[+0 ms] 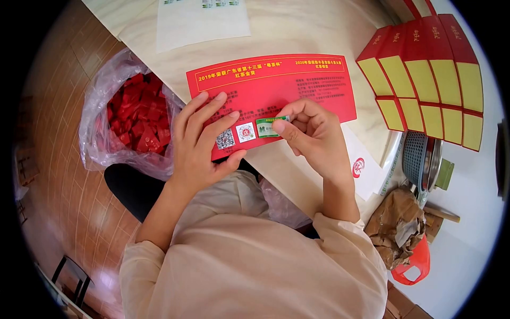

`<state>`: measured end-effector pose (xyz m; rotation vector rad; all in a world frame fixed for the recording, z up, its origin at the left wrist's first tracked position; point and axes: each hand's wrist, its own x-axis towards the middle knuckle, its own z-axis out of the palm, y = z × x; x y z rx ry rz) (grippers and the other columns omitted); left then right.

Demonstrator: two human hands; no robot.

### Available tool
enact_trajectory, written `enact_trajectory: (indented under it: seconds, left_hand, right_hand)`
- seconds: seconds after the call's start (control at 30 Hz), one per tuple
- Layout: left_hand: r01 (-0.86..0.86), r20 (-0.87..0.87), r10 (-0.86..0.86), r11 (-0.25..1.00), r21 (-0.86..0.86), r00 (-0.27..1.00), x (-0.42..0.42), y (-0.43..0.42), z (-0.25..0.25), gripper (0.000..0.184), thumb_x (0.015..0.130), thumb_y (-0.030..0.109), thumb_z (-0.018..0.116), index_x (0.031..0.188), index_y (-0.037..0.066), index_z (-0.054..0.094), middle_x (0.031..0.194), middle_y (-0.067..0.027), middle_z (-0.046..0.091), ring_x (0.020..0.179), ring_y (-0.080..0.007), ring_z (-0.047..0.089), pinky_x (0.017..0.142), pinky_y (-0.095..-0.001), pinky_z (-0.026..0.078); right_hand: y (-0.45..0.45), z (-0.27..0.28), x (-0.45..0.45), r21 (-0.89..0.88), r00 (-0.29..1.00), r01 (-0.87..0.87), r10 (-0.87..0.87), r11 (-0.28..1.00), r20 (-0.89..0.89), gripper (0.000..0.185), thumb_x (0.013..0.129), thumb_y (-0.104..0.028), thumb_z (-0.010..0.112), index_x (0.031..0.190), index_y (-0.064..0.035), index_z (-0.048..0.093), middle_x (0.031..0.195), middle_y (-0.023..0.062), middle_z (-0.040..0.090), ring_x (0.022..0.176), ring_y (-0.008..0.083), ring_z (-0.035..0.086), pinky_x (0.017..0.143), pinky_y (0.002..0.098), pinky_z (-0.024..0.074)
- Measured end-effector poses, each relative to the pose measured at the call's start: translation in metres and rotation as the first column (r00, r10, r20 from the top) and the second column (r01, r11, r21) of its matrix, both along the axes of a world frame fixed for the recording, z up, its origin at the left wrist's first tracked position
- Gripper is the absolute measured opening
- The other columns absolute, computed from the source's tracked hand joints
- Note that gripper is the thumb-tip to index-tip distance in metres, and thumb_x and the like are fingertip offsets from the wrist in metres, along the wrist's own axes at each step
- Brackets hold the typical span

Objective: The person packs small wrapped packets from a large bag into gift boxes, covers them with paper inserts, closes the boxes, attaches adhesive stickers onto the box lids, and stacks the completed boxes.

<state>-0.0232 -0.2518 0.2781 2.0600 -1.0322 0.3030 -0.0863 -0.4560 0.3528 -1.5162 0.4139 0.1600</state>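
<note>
A flat red tea package (276,87) with yellow Chinese lettering and black print lies at the table's edge, printed face up. Its depth does not show. Along its lower edge are a QR code and a round-logo white label (245,133). A small green sticker (268,128) lies beside these, its right end pinched between the thumb and fingers of my right hand (313,135). My left hand (199,141) rests on the package's left part with fingers spread, covering some of the print.
A clear plastic bag of red packets (141,114) stands at left. Red-and-yellow boxes (425,69) are stacked at right, near a blue-grey basket (414,157) and crumpled brown paper (394,226). A sticker sheet (204,26) lies at the back; a white card (364,165) is beside my right wrist.
</note>
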Motion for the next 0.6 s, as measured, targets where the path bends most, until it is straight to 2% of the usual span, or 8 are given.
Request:
enact_trajectory:
  seconds: [0.07,0.27,0.33,0.4,0.47,0.6]
  left_hand:
    - [0.001,-0.001,-0.001,1.000,-0.001,1.000,0.0001,0.0001,-0.0008,0.049,0.079,0.038,0.067,0.116,0.007,0.059,0.133,-0.0153,0.050,0.126,-0.0378,0.039,0.104,-0.0466,0.031]
    - [-0.002,0.001,0.002,1.000,-0.003,1.000,0.0000,-0.0003,-0.0010,0.048,0.079,0.038,0.067,0.116,0.007,0.059,0.133,-0.0154,0.050,0.126,-0.0379,0.040,0.104,-0.0468,0.031]
    - [-0.002,0.001,0.002,1.000,-0.003,1.000,-0.0001,-0.0006,-0.0002,0.049,0.079,0.038,0.067,0.116,0.007,0.059,0.133,-0.0155,0.050,0.125,-0.0379,0.040,0.104,-0.0467,0.031]
    - [-0.019,-0.009,0.019,1.000,-0.020,1.000,-0.0001,-0.0014,0.0018,0.048,0.074,0.033,0.072,0.115,0.010,0.061,0.132,-0.0119,0.051,0.124,-0.0352,0.043,0.101,-0.0451,0.035]
    - [-0.018,-0.007,0.018,1.000,-0.020,1.000,-0.0002,-0.0014,0.0015,0.048,0.074,0.033,0.072,0.115,0.010,0.061,0.132,-0.0121,0.051,0.124,-0.0353,0.043,0.101,-0.0451,0.035]
    - [-0.020,-0.006,0.020,1.000,-0.012,1.000,-0.0004,-0.0014,0.0013,0.048,0.074,0.034,0.071,0.114,0.010,0.061,0.133,-0.0125,0.051,0.124,-0.0353,0.043,0.101,-0.0451,0.035]
  right_hand:
    - [0.0016,-0.0018,-0.0001,-0.016,0.999,0.006,-0.006,1.000,0.044,0.009,0.088,-0.005,0.065,0.091,-0.0005,0.057,0.082,0.0016,0.064,0.068,0.0016,0.055,0.054,0.0166,0.0397]
    - [-0.0003,-0.0008,0.0008,-0.035,1.000,-0.009,0.009,0.999,0.009,0.011,0.088,-0.007,0.066,0.090,-0.0007,0.057,0.079,0.0002,0.063,0.062,-0.0001,0.052,0.047,0.0165,0.0360]
    - [-0.0002,-0.0010,0.0011,-0.043,1.000,-0.009,0.009,0.999,0.010,0.010,0.088,-0.007,0.066,0.090,-0.0008,0.058,0.078,-0.0001,0.063,0.061,-0.0003,0.052,0.046,0.0165,0.0360]
    - [0.0004,-0.0004,0.0016,-0.050,1.000,-0.007,0.007,0.999,0.010,0.010,0.088,-0.007,0.066,0.089,-0.0009,0.058,0.078,-0.0004,0.063,0.060,-0.0005,0.051,0.045,0.0165,0.0359]
    - [0.0018,0.0014,0.0023,-0.072,1.000,0.001,-0.002,0.997,-0.014,0.011,0.087,-0.004,0.066,0.093,-0.0004,0.057,0.078,0.0013,0.060,0.054,0.0005,0.044,0.044,0.0176,0.0326]
    - [0.0017,0.0007,0.0026,-0.063,1.000,0.008,-0.009,0.998,-0.014,0.011,0.086,-0.003,0.066,0.093,-0.0005,0.057,0.078,0.0012,0.060,0.054,0.0003,0.044,0.044,0.0174,0.0325]
